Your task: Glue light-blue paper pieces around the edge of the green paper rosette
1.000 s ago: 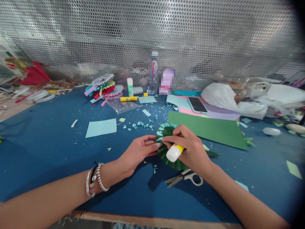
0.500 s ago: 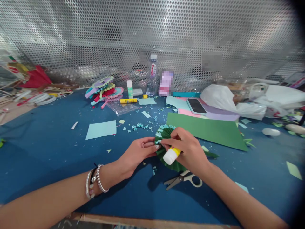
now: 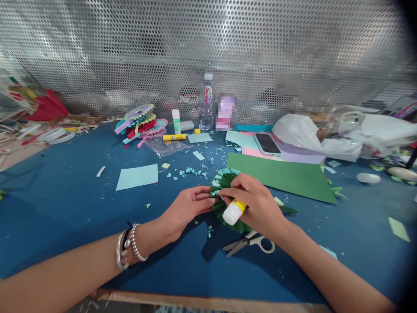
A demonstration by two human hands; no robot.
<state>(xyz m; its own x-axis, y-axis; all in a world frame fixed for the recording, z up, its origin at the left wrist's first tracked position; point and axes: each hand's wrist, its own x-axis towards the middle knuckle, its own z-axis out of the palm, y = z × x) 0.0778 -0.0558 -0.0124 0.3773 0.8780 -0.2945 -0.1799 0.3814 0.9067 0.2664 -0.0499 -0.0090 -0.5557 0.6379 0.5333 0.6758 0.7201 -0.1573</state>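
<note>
A round, pleated green paper fan (image 3: 228, 183) carries small light-blue cut-outs along its upper left rim. Its left edge is pinched between the thumb and fingers of my left hand (image 3: 192, 204). My right hand (image 3: 257, 202) is closed on a yellow glue stick (image 3: 236, 211) with a white end, and its fingertips touch the fan's face near the blue pieces. White-handled scissors (image 3: 249, 244) lie partly open just below the fan. Loose blue cut-outs (image 3: 192, 172) are scattered behind my left hand.
Light-blue paper (image 3: 137, 177) lies left, green paper (image 3: 280, 174) behind my right hand. Farther back are colourful paper fans (image 3: 143, 124), glue sticks (image 3: 176, 121), a bottle (image 3: 206, 104), a phone (image 3: 267, 144) and white plastic bags (image 3: 298, 130). Perforated metal (image 3: 182, 39) stands behind.
The whole view has shifted slightly. Both hands keep almost the same pose on the fan, with no clear change in what they hold.
</note>
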